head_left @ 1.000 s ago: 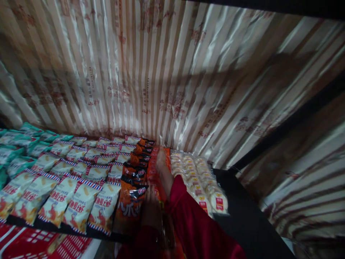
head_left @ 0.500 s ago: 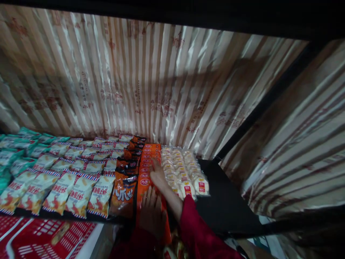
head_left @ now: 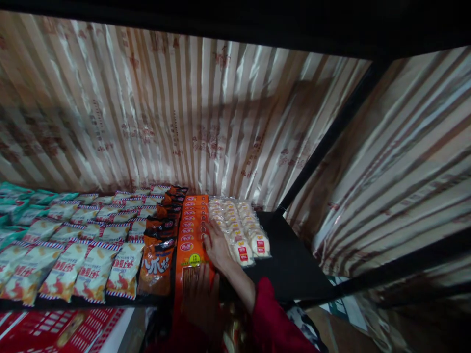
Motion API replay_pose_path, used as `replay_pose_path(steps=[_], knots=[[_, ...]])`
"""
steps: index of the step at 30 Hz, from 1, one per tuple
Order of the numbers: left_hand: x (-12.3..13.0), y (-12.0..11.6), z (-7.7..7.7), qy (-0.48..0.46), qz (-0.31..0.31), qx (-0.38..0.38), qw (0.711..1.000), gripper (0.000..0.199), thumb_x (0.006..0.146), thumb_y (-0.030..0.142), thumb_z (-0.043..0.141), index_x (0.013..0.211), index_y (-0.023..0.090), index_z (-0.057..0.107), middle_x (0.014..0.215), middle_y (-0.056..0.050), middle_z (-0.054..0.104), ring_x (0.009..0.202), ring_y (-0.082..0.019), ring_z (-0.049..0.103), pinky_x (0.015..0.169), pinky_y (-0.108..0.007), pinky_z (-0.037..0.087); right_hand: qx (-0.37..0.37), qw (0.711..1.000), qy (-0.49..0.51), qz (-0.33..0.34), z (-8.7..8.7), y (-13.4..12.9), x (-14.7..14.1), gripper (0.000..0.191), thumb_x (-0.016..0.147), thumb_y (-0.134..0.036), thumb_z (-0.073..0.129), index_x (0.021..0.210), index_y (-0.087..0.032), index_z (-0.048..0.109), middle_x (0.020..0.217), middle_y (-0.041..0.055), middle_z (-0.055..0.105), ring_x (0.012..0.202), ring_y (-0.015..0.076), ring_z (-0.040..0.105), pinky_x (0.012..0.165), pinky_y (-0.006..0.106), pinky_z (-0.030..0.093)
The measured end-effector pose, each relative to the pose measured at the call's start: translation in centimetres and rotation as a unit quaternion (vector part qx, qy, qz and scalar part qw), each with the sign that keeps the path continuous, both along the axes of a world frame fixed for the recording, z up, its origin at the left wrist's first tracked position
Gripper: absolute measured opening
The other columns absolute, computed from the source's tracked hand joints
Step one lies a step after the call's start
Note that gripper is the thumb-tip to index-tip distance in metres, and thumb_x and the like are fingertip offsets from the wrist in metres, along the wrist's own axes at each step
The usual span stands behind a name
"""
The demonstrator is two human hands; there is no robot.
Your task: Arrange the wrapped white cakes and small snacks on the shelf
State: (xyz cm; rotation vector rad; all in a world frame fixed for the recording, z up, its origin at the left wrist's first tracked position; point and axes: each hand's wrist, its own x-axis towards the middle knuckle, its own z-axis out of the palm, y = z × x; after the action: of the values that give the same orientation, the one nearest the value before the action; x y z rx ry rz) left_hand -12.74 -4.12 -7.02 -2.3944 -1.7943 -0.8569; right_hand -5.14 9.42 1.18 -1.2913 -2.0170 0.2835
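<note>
Orange flat packets (head_left: 192, 215) lie overlapped in a column on the black shelf. My left hand (head_left: 200, 294) is in shadow and rests flat, fingers spread, on the lower part of the front packet. My right hand (head_left: 220, 247) touches the right edge of the orange column, its fingers extended and holding nothing. To the right are clear bags of round white items with red labels (head_left: 242, 250). Brown-orange snack bags (head_left: 156, 264) stand on the left of the column, beside rows of white bags with red print (head_left: 125, 264).
Teal bags (head_left: 22, 211) sit at the far left of the shelf. Below it is a red plastic basket (head_left: 47, 326). A striped crinkled sheet (head_left: 206, 98) hangs behind, with a black diagonal post (head_left: 316, 152) at the right. Bare black shelf surface (head_left: 290, 264) shows there.
The view has shifted to the right. My right hand has come down along the column's right edge, and my left hand sits lower, uncovering a yellow-green label on the front packet.
</note>
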Motion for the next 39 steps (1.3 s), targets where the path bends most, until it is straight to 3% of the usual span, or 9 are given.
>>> replay_pose_path(steps=[2, 5, 8, 10, 17, 22, 29, 36, 39], knots=[[0.7, -1.3, 0.9, 0.004, -0.062, 0.035, 0.997, 0.05, 0.077, 0.043, 0.056, 0.125, 0.029, 0.054, 0.138, -0.012, 0.044, 0.129, -0.035, 0.037, 0.103, -0.055, 0.03, 0.01, 0.999, -0.026, -0.016, 0.8, 0.9, 2.9, 0.048, 0.086, -0.02, 0.034, 0.132, -0.014, 0.047, 0.137, 0.0096, 0.047, 0.134, 0.0221, 0.032, 0.11, 0.045, 0.031], [1.9, -1.7, 4.1, 0.04, -0.2, 0.04, 0.978, 0.048, 0.081, 0.036, 0.052, 0.129, 0.035, 0.048, 0.145, -0.007, 0.035, 0.133, -0.03, 0.03, 0.103, -0.05, 0.032, 0.018, 0.995, -0.082, -0.051, 1.5, 2.4, 7.6, 0.047, 0.089, -0.026, 0.032, 0.133, -0.018, 0.046, 0.138, 0.0068, 0.046, 0.136, 0.0223, 0.028, 0.111, 0.047, 0.026], [3.5, 1.0, 8.1, 0.033, -0.147, -0.031, 0.988, 0.049, 0.082, 0.033, 0.049, 0.131, 0.03, 0.047, 0.148, -0.008, 0.03, 0.134, -0.031, 0.028, 0.105, -0.053, 0.029, 0.022, 0.985, -0.118, -0.128, 1.3, 3.7, 11.7, 0.05, 0.089, -0.033, 0.034, 0.135, -0.015, 0.044, 0.143, 0.0089, 0.039, 0.139, 0.0253, 0.019, 0.109, 0.049, 0.026], [4.8, 3.8, 9.6, 0.026, -0.11, -0.073, 0.991, 0.051, 0.081, 0.028, 0.048, 0.132, 0.021, 0.047, 0.146, -0.012, 0.032, 0.135, -0.033, 0.027, 0.105, -0.056, 0.028, 0.012, 0.977, -0.142, -0.16, 0.7, 4.4, 13.8, 0.051, 0.089, -0.037, 0.035, 0.136, -0.016, 0.042, 0.144, 0.0094, 0.037, 0.139, 0.0282, 0.018, 0.107, 0.051, 0.028], [7.5, 14.0, 9.5, -0.011, 0.043, -0.075, 0.996, 0.053, 0.085, 0.034, 0.043, 0.136, 0.019, 0.042, 0.145, -0.012, 0.035, 0.137, -0.032, 0.021, 0.111, -0.055, 0.015, -0.011, 0.967, -0.191, -0.166, -0.6, 6.1, 18.0, 0.053, 0.089, -0.043, 0.038, 0.137, -0.021, 0.041, 0.145, 0.0083, 0.036, 0.138, 0.0301, 0.018, 0.104, 0.051, 0.029], [6.6, 17.8, 8.6, 0.02, 0.086, -0.108, 0.99, 0.055, 0.085, 0.034, 0.042, 0.136, 0.016, 0.042, 0.145, -0.014, 0.035, 0.136, -0.035, 0.02, 0.108, -0.06, 0.013, -0.014, 0.973, -0.175, -0.149, 0.0, 6.8, 18.8, 0.051, 0.089, -0.041, 0.039, 0.136, -0.021, 0.043, 0.147, 0.008, 0.033, 0.139, 0.0298, 0.017, 0.105, 0.052, 0.028], [2.8, 17.9, 6.3, 0.056, 0.152, -0.146, 0.976, 0.053, 0.086, 0.02, 0.035, 0.137, 0.006, 0.037, 0.145, -0.019, 0.031, 0.134, -0.032, 0.027, 0.105, -0.05, 0.03, -0.006, 0.997, -0.041, -0.059, 1.2, 4.6, 15.1, 0.051, 0.093, -0.038, 0.029, 0.139, -0.017, 0.038, 0.148, 0.0066, 0.031, 0.138, 0.0218, 0.021, 0.113, 0.042, 0.026], [0.1, 9.4, 1.4, 0.131, 0.09, 0.044, 0.986, 0.051, 0.084, 0.017, 0.038, 0.134, 0.009, 0.042, 0.139, -0.016, 0.043, 0.132, -0.028, 0.033, 0.104, -0.045, 0.034, -0.105, 0.989, 0.077, 0.075, 0.5, 1.7, 3.3, 0.049, 0.092, -0.032, 0.03, 0.136, -0.014, 0.042, 0.144, 0.0095, 0.037, 0.135, 0.0202, 0.03, 0.112, 0.041, 0.028], [0.2, 6.5, -0.5, 0.158, 0.05, 0.056, 0.984, 0.042, 0.084, 0.02, 0.04, 0.123, 0.017, 0.055, 0.125, -0.01, 0.058, 0.125, -0.025, 0.044, 0.104, -0.045, 0.035, -0.18, 0.98, 0.067, 0.051, 0.2, 2.5, -1.8, 0.049, 0.09, -0.026, 0.033, 0.136, -0.011, 0.041, 0.143, 0.0109, 0.038, 0.135, 0.0226, 0.031, 0.112, 0.042, 0.026]])
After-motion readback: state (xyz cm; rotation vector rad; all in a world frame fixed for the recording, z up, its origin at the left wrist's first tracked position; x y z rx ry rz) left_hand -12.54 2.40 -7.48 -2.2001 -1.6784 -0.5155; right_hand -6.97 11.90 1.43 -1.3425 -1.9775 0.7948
